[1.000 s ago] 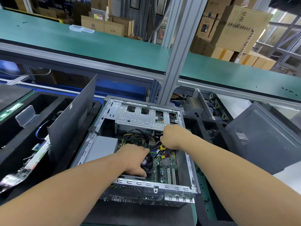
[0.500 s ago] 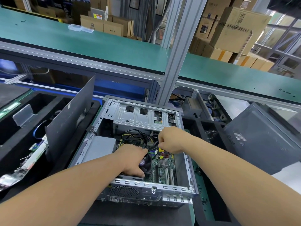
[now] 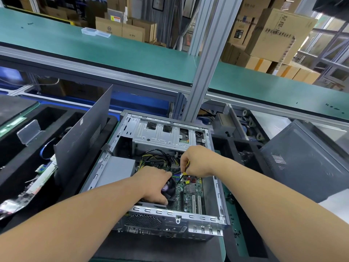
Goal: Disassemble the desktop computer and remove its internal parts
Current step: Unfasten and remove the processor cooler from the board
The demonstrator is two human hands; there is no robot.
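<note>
A: Yellow-tipped connector (image 3: 184, 173) is the part in hand. Where does it lie relative to both hands?

B: Directly under the right hand (image 3: 196, 161), whose thumb and fingers are pinched on its black lead. It sits just to the right of the left hand (image 3: 154, 183) and at the level of that hand's fingertips. The right hand is nearer and is the working hand.

A: State of the left hand?

B: Laid over the CPU cooler fan (image 3: 169, 187), fingers curled round its far edge and thumb down its near side. It appears to be bracing the cooler.

A: Axis of the lead?

B: It runs from the pinch down and toward the left hand, onto the motherboard (image 3: 190, 195). The pull probably needs to go up and away from the board, in line with the plug.

A: Condition of the desktop computer case (image 3: 170, 214)?

B: On its side on the bench (image 3: 223, 248), side panel off, between both forearms. The bare metal drive cage (image 3: 162, 135) lies beyond the hands. The grey power supply (image 3: 115, 172) lies left of the left hand. Yellow and black power cables (image 3: 154, 157) lie between the cage and the hands.
</note>
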